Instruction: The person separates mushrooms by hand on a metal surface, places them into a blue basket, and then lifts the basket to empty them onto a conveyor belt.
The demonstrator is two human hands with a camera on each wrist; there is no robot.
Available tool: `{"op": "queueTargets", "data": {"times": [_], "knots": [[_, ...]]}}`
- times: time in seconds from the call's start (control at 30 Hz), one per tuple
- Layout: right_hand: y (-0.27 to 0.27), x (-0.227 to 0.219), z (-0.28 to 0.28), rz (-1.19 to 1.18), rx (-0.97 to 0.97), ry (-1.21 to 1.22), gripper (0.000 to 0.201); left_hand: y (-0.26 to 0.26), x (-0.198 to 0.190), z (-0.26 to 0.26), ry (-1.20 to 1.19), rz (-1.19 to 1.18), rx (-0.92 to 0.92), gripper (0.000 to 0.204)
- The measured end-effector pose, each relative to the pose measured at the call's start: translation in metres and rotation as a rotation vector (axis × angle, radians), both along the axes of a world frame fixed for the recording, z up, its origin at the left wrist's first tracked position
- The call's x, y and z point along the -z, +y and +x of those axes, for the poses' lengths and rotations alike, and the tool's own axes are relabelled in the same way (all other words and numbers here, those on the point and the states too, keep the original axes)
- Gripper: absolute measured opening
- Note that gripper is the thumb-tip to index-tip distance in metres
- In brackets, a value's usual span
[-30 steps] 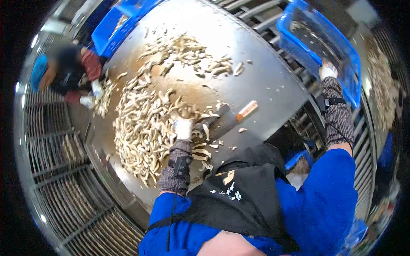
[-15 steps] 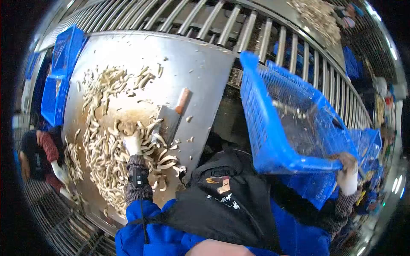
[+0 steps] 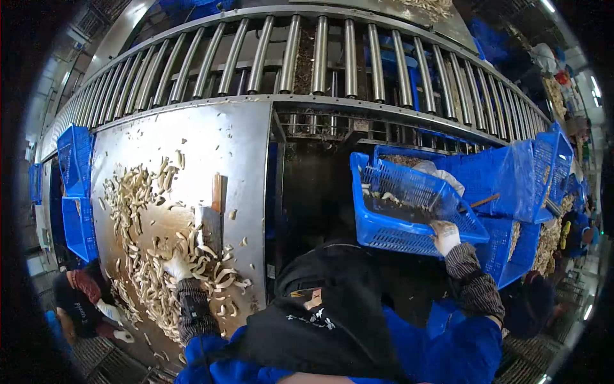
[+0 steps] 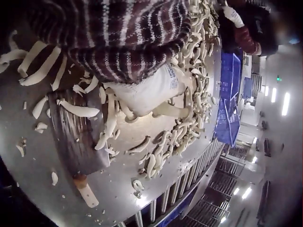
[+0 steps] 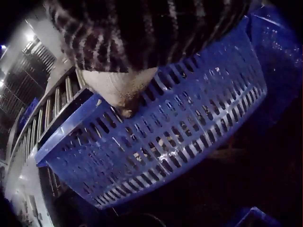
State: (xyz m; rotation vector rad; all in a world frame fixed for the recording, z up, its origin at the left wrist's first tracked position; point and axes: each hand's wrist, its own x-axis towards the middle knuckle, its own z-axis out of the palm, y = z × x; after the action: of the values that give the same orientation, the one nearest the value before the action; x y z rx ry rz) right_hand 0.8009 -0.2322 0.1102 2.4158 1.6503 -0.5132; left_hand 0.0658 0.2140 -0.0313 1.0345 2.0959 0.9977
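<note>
My left hand (image 3: 174,265) in a white glove rests on a heap of pale cut strips (image 3: 147,256) on the steel table (image 3: 249,147). In the left wrist view the glove (image 4: 147,90) lies among the strips (image 4: 165,137) and its fingers are hidden. A cleaver (image 3: 211,224) with a wooden handle lies just beyond the hand, its blade (image 4: 75,137) partly under strips. My right hand (image 3: 444,235), also gloved, grips the near rim of a blue slotted basket (image 3: 396,237) right of the table. The right wrist view shows the glove (image 5: 120,92) curled over the basket's edge (image 5: 165,142).
A roller conveyor (image 3: 320,57) curves behind the table. Blue crates (image 3: 73,160) stand at the table's left end. More blue crates, one with a plastic liner (image 3: 511,179), stand at the right. Another person (image 3: 83,307) works at the lower left.
The blue basket has come down from a raised, tilted hold to a lower, level position right of the table. My left hand has stayed on the strips. The head view has swung right.
</note>
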Motion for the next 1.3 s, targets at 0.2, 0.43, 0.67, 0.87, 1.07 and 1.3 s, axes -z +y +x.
{"op": "queueTargets", "data": {"times": [0.2,0.43,0.67,0.87,1.07,1.3], "knots": [[0.027,0.077,0.095,-0.113,-0.078,0.001,0.015,-0.022,-0.05,0.074,0.404,-0.154,-0.001,0.076],[0.007,0.115,0.181,-0.005,-0.429,-0.081,0.013,-0.033,-0.028,0.099,0.356,0.008,0.009,0.095],[0.043,0.134,0.221,0.314,-0.633,0.064,0.009,-0.044,-0.087,0.225,0.733,-0.243,0.142,0.098],[0.03,0.173,0.26,0.342,-0.585,0.073,0.017,-0.039,-0.096,0.273,0.752,-0.342,0.171,0.1],[0.026,0.187,0.25,0.284,-0.51,0.025,0.021,-0.039,-0.079,0.251,0.528,-0.235,0.271,0.09],[0.006,0.247,0.253,0.3,-0.42,-0.007,0.012,-0.027,-0.061,0.231,0.745,-0.263,0.348,0.093]]}}
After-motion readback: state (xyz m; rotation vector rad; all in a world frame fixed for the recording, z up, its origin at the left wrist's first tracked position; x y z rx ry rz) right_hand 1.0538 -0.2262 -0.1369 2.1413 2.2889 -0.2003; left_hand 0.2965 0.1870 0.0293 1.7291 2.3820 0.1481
